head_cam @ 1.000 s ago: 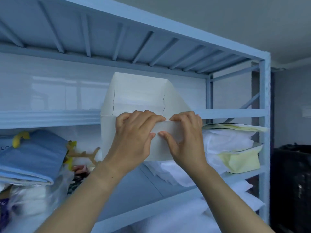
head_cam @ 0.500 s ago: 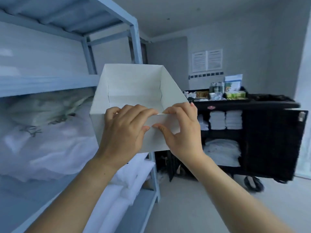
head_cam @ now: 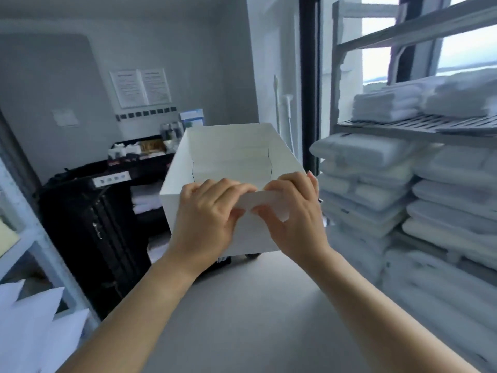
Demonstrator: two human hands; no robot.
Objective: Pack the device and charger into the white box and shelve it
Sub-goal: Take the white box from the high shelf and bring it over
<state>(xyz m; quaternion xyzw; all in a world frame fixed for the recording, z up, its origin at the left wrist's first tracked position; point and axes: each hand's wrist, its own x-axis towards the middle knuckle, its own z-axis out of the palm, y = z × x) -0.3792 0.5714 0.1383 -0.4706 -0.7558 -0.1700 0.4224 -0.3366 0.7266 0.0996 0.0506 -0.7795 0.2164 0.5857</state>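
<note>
Because the white box looks like thin folded card, open at the top with creased seams at its inner corners, I judge it light but easily bent. The walls would buckle under a hard squeeze, and the smooth faces offer little friction. Its floor is hidden behind the near wall, so I cannot tell whether the device or charger lies inside; neither is in view. The box rests on nothing. It is held in mid-air in front of the person, roughly level, with a black cart beyond it on the left and a rack stacked with folded linen on the right. Both hands take it by the middle of the near wall. The left hand and right hand sit side by side, almost touching. Their fingers are curled over the top edge into the box, and their thumbs press the outer face from below, so each pinches the card. Both forearms reach forward, with the wrists fairly straight. A grip spread toward the two near corners, or under the base, would probably carry it more steadily.
</note>
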